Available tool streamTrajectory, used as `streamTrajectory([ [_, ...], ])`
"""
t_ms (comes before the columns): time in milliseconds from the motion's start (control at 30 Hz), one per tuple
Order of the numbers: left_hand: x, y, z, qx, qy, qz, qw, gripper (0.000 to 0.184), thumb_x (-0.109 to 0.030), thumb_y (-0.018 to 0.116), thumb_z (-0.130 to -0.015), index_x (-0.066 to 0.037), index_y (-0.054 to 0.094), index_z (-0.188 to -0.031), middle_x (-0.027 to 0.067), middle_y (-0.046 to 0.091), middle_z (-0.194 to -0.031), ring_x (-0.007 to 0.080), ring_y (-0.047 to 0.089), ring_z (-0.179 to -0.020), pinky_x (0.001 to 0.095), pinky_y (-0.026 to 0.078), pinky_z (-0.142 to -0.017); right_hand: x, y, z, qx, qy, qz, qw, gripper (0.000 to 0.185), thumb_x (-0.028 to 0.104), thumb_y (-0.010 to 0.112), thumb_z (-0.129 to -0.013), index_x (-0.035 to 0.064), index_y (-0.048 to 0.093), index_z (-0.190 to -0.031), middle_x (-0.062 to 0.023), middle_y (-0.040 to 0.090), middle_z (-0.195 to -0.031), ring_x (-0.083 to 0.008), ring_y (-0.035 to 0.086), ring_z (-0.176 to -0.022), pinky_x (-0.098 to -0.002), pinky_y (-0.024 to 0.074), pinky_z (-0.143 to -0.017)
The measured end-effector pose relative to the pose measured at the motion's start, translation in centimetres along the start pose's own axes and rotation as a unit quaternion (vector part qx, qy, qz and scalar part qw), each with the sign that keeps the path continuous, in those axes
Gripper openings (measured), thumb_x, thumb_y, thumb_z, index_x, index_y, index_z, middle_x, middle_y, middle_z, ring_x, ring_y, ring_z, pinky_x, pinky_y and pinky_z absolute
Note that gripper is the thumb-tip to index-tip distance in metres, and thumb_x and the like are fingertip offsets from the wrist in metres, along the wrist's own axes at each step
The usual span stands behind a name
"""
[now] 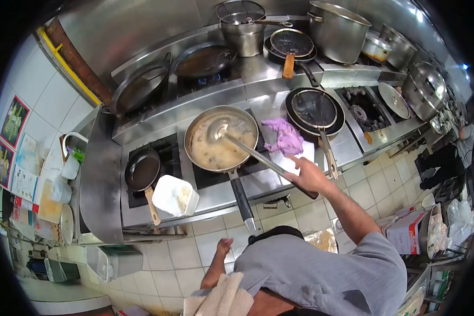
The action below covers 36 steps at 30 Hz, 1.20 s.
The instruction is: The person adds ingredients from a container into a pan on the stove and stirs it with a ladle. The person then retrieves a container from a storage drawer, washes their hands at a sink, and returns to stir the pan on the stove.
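Purple cloth (pixel 284 136) and white tub (pixel 175 196) flank the filled pan (pixel 221 111).

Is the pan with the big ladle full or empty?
Partly full: tan liquid covers the bottom of the pan, with wall showing above it.

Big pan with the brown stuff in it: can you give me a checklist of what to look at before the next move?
1. Right hand holding the ladle: ok, it grips the handle.
2. Ladle bowl inside the big pan: ok, it sits in the brown food.
3. Left hand steadying the pan handle: not ok, it is away from the handle.
4. Purple cloth well away from the big pan: not ok, it lies right beside it; whether they touch is hard to see.
5. Fire under the big pan: cannot tell, the pan hides it.
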State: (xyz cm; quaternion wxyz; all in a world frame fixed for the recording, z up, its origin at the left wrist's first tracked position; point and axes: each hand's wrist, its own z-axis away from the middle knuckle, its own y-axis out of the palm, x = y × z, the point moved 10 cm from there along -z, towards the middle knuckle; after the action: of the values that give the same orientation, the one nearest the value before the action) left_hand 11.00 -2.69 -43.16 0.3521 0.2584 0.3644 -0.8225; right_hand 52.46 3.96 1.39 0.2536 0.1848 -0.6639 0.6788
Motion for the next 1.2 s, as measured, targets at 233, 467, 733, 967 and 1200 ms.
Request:
streamTrajectory([
  [233,5.9,-4.1,6.7,-0.053,-0.118,0.054,0.99,0.034,-0.03,0.054,-0.083,0.002,0.058,-0.075,0.0121,0.055,-0.057,0.0201,0.055,-0.047,0.0319,0.042,-0.036,-8.3,-4.3,-20.0,-0.087,0.15,-0.726,0.665,0.054,0.041,0.058,-0.084,0.0064,0.036,-0.119,-0.0163,0.052,-0.082,-0.0308,0.055,-0.073,-0.0427,0.0475,-0.069],
  [467,3.9,1.3,11.5,-0.145,-0.236,0.288,0.917,0.046,-0.032,0.062,-0.081,0.003,0.053,-0.109,0.0097,0.058,-0.08,0.0159,0.056,-0.055,0.0265,0.042,-0.037,-12.4,-8.5,-35.1,-0.087,0.092,-0.847,0.517,0.039,0.032,0.055,-0.086,-0.0012,0.04,-0.102,-0.0183,0.051,-0.083,-0.0284,0.053,-0.072,-0.0372,0.0475,-0.06],
  [733,-2.8,4.0,12.7,-0.12,-0.193,0.155,0.961,0.047,-0.033,0.061,-0.079,0.004,0.054,-0.107,0.0102,0.06,-0.072,0.0168,0.057,-0.056,0.03,0.046,-0.045,-12.0,-14.0,-27.9,-0.099,0.014,-0.807,0.582,0.006,0.001,0.047,-0.083,0.0011,0.041,-0.083,-0.0049,0.045,-0.065,-0.0125,0.042,-0.05,-0.0275,0.0376,-0.046],
  [967,2.2,0.7,8.9,-0.177,-0.191,0.235,0.937,0.054,-0.032,0.067,-0.077,0.003,0.048,-0.112,0.0082,0.057,-0.065,0.0151,0.054,-0.049,0.0296,0.043,-0.038,-9.7,-17.0,-14.2,-0.201,-0.001,-0.692,0.694,0.021,0.0,0.05,-0.081,0.0077,0.036,-0.095,-0.0058,0.045,-0.07,-0.0117,0.042,-0.05,-0.0267,0.0365,-0.043],
  [1200,2.6,0.3,5.2,-0.146,-0.166,0.395,0.892,0.053,-0.028,0.069,-0.077,0.0,0.044,-0.114,0.0045,0.058,-0.071,0.0117,0.045,-0.044,0.0257,0.034,-0.034,-2.7,-18.8,-5.9,-0.167,-0.064,-0.714,0.677,0.022,0.003,0.05,-0.084,0.0086,0.037,-0.102,-0.0055,0.046,-0.075,-0.0092,0.042,-0.049,-0.024,0.0366,-0.04],
])
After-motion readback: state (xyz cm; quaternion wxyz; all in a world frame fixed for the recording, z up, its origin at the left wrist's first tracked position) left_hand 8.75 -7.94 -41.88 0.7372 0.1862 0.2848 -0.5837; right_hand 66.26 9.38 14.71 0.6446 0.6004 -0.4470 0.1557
